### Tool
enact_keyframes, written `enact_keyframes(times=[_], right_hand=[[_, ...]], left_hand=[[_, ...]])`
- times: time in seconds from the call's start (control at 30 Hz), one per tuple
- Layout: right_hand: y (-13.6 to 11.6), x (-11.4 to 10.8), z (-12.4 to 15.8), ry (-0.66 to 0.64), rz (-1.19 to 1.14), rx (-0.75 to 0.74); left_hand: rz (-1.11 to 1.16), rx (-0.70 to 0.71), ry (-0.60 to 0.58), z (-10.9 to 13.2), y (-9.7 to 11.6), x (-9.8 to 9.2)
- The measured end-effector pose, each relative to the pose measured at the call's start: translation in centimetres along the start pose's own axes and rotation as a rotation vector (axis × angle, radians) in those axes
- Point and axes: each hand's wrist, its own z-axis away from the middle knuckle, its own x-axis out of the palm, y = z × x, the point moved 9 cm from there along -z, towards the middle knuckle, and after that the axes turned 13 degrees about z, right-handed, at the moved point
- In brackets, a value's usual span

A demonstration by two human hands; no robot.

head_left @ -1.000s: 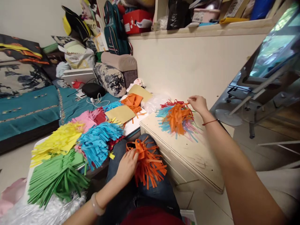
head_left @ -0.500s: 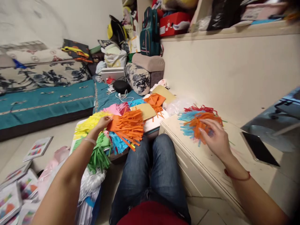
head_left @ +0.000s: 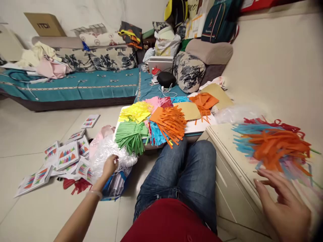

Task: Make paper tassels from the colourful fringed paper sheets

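Note:
My left hand (head_left: 110,165) reaches down to the floor and its fingers close on a heap of clear plastic wrappers (head_left: 106,153) beside my left knee. My right hand (head_left: 282,201) lies open with fingers spread on the white cabinet top (head_left: 227,144), just below a pile of orange, blue and red fringed paper (head_left: 272,144). On a low white board (head_left: 199,127) ahead lie fringed paper stacks: orange (head_left: 169,122), green (head_left: 131,134), yellow (head_left: 135,112), blue and pink. My legs in jeans (head_left: 186,168) stretch between them.
Printed cards (head_left: 65,156) lie scattered on the floor tiles at left, with red paper scraps nearby. A teal-covered sofa (head_left: 75,84) with cushions runs along the back. Bags and cushions pile at the far right corner. A cream wall rises behind the cabinet.
My left hand has left the orange fringe on the board and dropped to the plastic wrappers on the floor. My right hand slid back off the pile. The view swung left.

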Motion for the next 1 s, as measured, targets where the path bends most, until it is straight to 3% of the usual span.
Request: enact_keyframes(times=[0.1, 0.2, 0.27, 0.33, 0.37, 0.53, 0.63, 0.8, 1.0], right_hand=[[-3.0, 1.4, 0.3, -0.048, -0.2, -0.055], [-7.8, 4.7, 1.4, -0.295, -0.454, -0.132], [-12.4, 8.1, 3.3, -0.54, -0.663, -0.183], [-18.0, 12.8, 6.6, -0.907, -0.847, -0.222], [-20.8, 14.9, 8.0, -0.997, -0.876, -0.244], [-32.8, 26.4, 14.0, -1.248, -0.802, -0.25], [-37.8, 30.7, 16.3, -1.321, -0.715, -0.257], [-41.4, 33.3, 17.9, -1.389, -0.646, -0.287], [-40.7, 33.6, 17.6, -1.432, -0.624, -0.302]], left_hand=[[-0.053, 0.032, -0.142, 0.4, -0.4, 5.7], [-0.095, 0.0, -0.21, -1.3, -1.8, 7.6], [-0.101, -0.028, -0.251, -2.2, -3.1, 7.2], [-0.083, -0.038, -0.275, -2.3, -4.4, 6.2], [-0.068, -0.038, -0.272, -2.1, -5.0, 5.5], [0.028, -0.039, -0.093, 0.2, -6.6, 1.5], [0.088, -0.017, 0.023, 1.0, -6.7, -0.2], [0.145, 0.044, 0.093, 1.1, -6.6, -1.0], [0.109, 0.062, 0.042, 1.3, -7.0, -0.2]])
